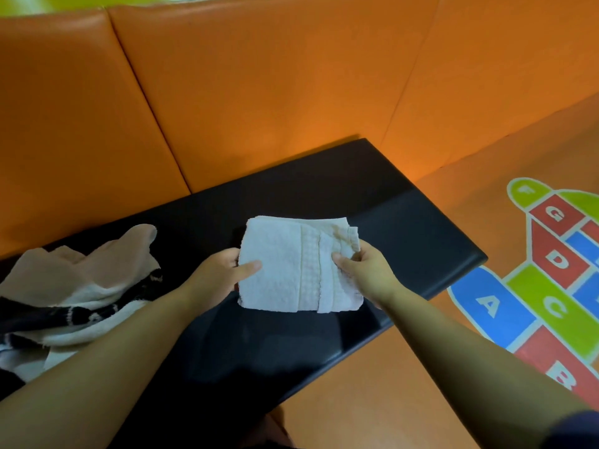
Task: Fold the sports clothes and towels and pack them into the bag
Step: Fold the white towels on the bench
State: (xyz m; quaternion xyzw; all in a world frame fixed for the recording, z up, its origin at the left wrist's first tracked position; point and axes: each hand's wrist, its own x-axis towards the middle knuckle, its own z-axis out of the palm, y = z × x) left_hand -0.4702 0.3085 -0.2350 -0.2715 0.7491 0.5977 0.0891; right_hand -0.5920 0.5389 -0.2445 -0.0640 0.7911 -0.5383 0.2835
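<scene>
A single wide-angle camera was mounted on the person's head and faced forward and down. It looked from close above onto a black table point(405, 241), whose far right corner lay near the frame's centre. Both forearms entered from the bottom edge, the left hand point(223, 273) and right hand point(366, 270) meeting mid-frame. Orange padded wall panels point(259, 92) filled the upper half. A lettered floor mat point(551, 286) occupied the right edge. Straight lines bowed toward the borders.
</scene>
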